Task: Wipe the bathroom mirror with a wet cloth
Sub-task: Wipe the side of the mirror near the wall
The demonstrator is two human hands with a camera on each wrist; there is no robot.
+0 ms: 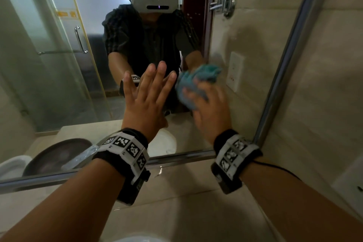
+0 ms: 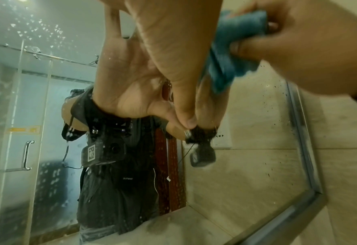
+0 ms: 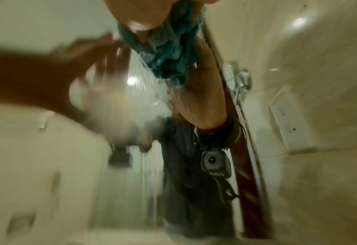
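The wall mirror (image 1: 59, 68) fills the head view inside a metal frame (image 1: 284, 65). My left hand (image 1: 151, 88) lies flat on the glass, fingers straight and spread. Just to its right, my right hand (image 1: 210, 108) grips a bunched blue cloth (image 1: 188, 90) and holds it against the glass. The left wrist view shows my left hand (image 2: 173, 49) on the glass, the cloth (image 2: 230, 54) crumpled in my right hand (image 2: 309, 49), and water spots on the mirror (image 2: 37, 31). The right wrist view is blurred; the cloth (image 3: 169, 49) hangs from my right hand (image 3: 139, 15).
A beige counter (image 1: 176, 212) runs under the mirror's lower frame. A beige tiled wall (image 1: 324, 94) stands to the right of the frame. The glass reflects a dark basin (image 1: 57, 155), a glass shower door (image 1: 64, 45), a wall socket (image 1: 234, 70) and me.
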